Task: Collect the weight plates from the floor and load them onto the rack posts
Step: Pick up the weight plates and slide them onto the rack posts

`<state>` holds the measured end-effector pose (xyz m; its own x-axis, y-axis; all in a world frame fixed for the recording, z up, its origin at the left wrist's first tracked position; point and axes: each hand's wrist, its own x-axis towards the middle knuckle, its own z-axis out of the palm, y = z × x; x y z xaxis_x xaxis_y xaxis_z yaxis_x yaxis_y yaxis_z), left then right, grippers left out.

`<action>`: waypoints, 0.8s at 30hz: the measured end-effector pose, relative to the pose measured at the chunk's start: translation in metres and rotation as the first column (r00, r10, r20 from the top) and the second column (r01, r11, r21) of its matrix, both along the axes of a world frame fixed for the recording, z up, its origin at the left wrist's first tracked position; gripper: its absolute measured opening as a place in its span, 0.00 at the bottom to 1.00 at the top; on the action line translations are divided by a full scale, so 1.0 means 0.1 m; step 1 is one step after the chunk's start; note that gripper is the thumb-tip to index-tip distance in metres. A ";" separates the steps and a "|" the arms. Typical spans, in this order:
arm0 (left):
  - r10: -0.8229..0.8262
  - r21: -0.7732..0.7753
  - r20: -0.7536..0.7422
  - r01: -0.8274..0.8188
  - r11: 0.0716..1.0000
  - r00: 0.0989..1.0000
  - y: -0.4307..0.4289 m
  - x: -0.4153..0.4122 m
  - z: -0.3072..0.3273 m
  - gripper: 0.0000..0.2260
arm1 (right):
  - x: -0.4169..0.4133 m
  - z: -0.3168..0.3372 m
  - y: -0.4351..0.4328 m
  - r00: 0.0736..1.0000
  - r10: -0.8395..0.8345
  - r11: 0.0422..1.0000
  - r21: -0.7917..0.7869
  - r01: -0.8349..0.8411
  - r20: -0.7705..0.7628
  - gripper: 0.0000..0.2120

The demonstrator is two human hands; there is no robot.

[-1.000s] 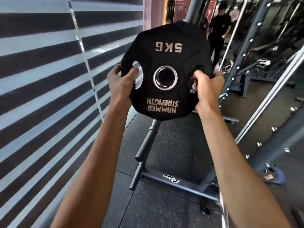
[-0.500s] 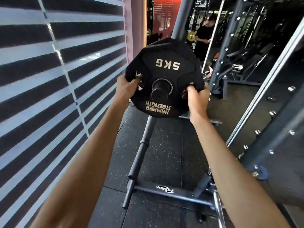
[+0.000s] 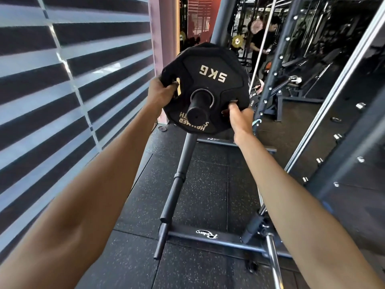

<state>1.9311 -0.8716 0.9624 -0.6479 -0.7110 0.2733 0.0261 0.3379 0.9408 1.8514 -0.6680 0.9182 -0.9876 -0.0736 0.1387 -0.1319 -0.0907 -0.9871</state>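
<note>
Gripping the black 5 KG weight plate (image 3: 216, 65) by its cut-out handles, both hands held it upright on outstretched arms: the left hand (image 3: 159, 93) curled round the left opening, the right hand (image 3: 240, 119) hooked into the lower right one. The rack post (image 3: 198, 110) poked through the plate's centre hole, blunt end toward the camera, with the lettering upside down above the speckled rubber floor (image 3: 208, 184)

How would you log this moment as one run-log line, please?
step: loading | 5 kg plate: threaded onto rack post, post end through centre hole | left hand: grips left cutout | right hand: grips right cutout
</note>
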 end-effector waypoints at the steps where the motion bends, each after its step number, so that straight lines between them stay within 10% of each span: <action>1: -0.002 0.023 0.005 0.002 1.000 1.000 0.00 0.01 0.00 0.09 | 0.03 0.03 0.02 1.000 0.012 1.000 0.015 -0.012 0.007 0.15; 12: 0.140 0.280 -0.109 -0.104 0.954 0.984 0.60 0.45 -0.88 0.23 | 0.44 -0.68 0.43 0.962 0.238 0.942 0.211 -0.262 0.133 0.20; 16: 0.211 0.303 0.067 -0.221 0.927 0.975 1.04 0.55 -1.73 0.30 | 0.61 -1.32 0.77 0.948 0.249 0.874 0.376 -0.309 0.200 0.17; 24: -0.068 0.238 0.434 -0.042 0.970 0.898 2.50 0.30 -2.86 0.06 | 0.52 -2.72 2.34 0.902 0.118 0.775 0.530 -0.345 0.414 0.19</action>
